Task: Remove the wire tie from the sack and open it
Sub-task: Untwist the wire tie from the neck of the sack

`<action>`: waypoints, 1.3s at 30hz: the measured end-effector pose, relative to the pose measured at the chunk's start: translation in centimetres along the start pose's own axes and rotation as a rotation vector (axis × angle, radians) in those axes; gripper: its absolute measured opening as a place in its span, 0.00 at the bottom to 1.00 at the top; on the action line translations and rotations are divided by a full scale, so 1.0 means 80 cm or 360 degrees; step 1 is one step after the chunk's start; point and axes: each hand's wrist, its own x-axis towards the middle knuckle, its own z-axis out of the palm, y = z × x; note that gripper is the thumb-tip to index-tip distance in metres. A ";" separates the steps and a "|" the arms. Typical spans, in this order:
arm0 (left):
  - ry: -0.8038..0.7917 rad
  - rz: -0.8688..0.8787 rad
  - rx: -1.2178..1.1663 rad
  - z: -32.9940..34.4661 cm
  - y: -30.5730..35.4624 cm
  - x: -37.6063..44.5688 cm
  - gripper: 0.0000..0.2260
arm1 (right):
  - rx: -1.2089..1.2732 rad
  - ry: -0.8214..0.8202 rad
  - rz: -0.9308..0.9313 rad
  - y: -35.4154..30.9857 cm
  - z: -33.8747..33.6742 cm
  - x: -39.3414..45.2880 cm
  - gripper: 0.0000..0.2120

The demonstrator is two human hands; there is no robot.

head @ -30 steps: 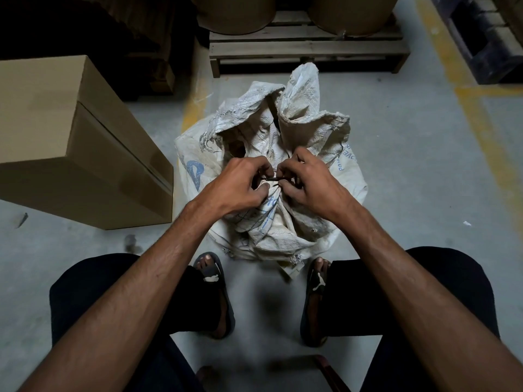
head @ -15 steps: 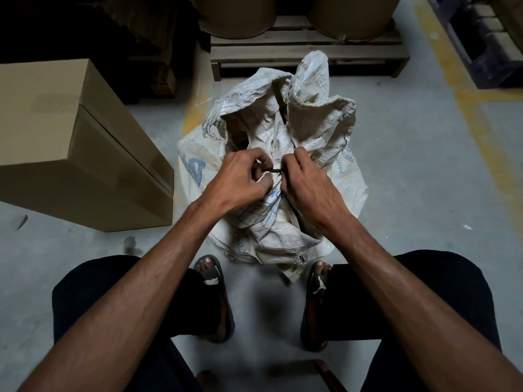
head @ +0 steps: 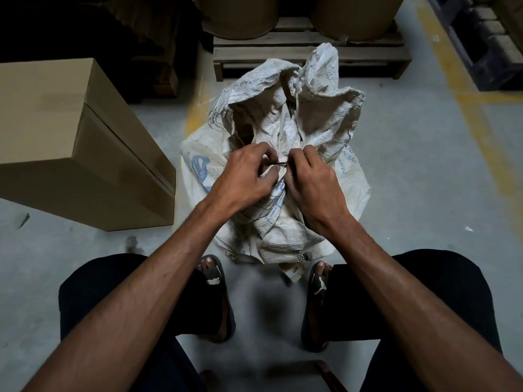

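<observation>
Since a second ago both hands have barely shifted, left hand (head: 240, 179) and right hand (head: 314, 179) pinching the wire tie (head: 279, 164) at the sack (head: 285, 131) neck on the floor; untwist steadily, bracing the neck.

Sack (head: 285, 128) between the feet, box (head: 70, 142) to its left, pallet (head: 308, 52) behind it

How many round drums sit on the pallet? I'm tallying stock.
2, both cut off by the top edge: one drum at the wooden pallet's left end, another drum at its right. More may be out of frame.
</observation>
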 end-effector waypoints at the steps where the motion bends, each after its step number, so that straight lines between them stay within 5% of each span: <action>1: 0.0015 0.0004 0.0049 0.002 -0.001 -0.002 0.06 | 0.0055 -0.0006 0.0012 0.001 -0.001 0.001 0.04; 9: -0.0069 -0.0005 0.0254 0.019 -0.004 -0.006 0.08 | 0.0367 -0.0127 0.0148 0.025 0.002 0.004 0.06; 13: -0.0097 -0.0032 0.0269 0.019 -0.004 -0.001 0.07 | 0.0354 -0.0196 0.0162 0.032 -0.001 0.002 0.11; 25: -0.0128 -0.0014 0.0292 0.025 -0.001 0.002 0.07 | 0.0139 -0.0283 0.0013 0.034 0.002 -0.002 0.05; 39: -0.0075 -0.0013 0.0140 0.011 0.012 0.006 0.03 | 0.0032 -0.0085 -0.0022 0.017 0.007 -0.003 0.05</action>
